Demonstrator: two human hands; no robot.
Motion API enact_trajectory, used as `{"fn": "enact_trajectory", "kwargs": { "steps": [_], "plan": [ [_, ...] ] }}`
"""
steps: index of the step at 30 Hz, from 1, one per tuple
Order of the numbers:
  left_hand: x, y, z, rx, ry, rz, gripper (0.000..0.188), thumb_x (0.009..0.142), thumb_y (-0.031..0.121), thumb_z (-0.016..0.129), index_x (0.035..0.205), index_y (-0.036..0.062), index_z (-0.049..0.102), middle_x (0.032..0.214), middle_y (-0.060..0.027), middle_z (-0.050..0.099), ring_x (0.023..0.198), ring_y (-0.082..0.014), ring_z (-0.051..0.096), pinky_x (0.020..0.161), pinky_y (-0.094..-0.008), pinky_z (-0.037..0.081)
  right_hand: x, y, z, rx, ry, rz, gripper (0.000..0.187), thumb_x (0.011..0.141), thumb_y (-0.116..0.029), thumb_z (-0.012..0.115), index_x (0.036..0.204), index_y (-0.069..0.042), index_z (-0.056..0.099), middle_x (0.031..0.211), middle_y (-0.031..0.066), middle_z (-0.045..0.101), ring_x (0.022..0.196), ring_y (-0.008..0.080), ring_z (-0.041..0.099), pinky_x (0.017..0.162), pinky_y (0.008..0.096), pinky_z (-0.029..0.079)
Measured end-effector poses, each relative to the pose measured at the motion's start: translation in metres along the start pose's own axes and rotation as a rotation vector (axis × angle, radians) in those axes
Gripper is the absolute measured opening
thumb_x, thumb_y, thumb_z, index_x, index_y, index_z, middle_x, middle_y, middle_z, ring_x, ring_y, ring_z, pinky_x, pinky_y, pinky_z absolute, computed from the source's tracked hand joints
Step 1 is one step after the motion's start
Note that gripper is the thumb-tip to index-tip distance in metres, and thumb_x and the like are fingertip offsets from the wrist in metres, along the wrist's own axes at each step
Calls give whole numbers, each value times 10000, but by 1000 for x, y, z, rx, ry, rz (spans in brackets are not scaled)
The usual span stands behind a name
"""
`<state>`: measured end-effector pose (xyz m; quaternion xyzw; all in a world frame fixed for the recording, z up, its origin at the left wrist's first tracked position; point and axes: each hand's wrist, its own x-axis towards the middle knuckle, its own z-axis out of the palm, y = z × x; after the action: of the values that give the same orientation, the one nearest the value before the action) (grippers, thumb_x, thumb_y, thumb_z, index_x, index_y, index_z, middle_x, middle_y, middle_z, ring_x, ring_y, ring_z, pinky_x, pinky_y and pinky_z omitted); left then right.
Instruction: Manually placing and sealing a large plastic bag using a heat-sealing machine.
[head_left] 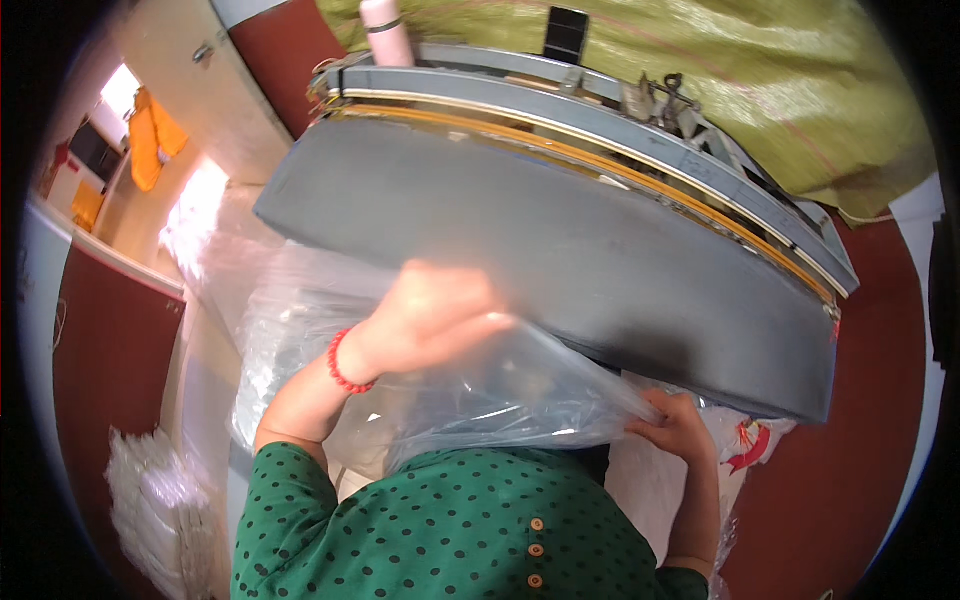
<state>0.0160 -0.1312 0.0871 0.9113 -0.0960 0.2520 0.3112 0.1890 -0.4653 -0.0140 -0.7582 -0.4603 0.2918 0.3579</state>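
Note:
A clear plastic sheet (540, 390), perhaps a bag, is stretched between my two hands in front of my body. My left hand (430, 315), with a red bead bracelet (345, 362) at the wrist, is closed in a pinch on its upper left part and is slightly blurred. At the sheet's right end, my right hand (680, 425) grips a gathered edge between thumb and fingers. Just beyond both hands lies a long grey padded board (520, 230), its near edge partly covered by the plastic. More clear plastic (275, 330) hangs and bunches left of my left hand.
Behind the board runs a long grey metal bar (480, 88) with an orange strip (560, 140). A pink bottle (388, 35), a black phone (566, 35) and metal parts (672, 100) sit along it. Stacked plastic (165, 510) lies at lower left. A yellow-green woven sheet (760, 80) covers the back.

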Motion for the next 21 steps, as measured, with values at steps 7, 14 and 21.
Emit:
{"fn": "enact_trajectory", "kwargs": {
  "steps": [7,14,21],
  "plan": [
    [-26,-8,31,-68,-882,-128,178,777,202,607,870,95,499,617,-130,532,567,-291,547,496,-364,421,-160,77,-148,-572,972,495,123,788,-64,535,877,-33,615,792,82,640,739,133,579,698,290,455],
    [-96,-149,-95,433,-808,-503,289,610,76,656,896,86,618,820,-135,615,769,-304,587,665,-378,451,-263,100,-213,-766,1547,559,230,831,-155,512,1011,-24,573,970,105,606,913,199,554,826,309,404],
    [-35,-160,-241,1192,466,-504,284,724,9,525,1006,36,547,1008,-165,569,950,-283,543,765,-342,442,-149,131,-188,-747,1189,524,185,827,-140,489,956,-31,564,900,122,597,850,277,572,762,338,430]
  ]
}}
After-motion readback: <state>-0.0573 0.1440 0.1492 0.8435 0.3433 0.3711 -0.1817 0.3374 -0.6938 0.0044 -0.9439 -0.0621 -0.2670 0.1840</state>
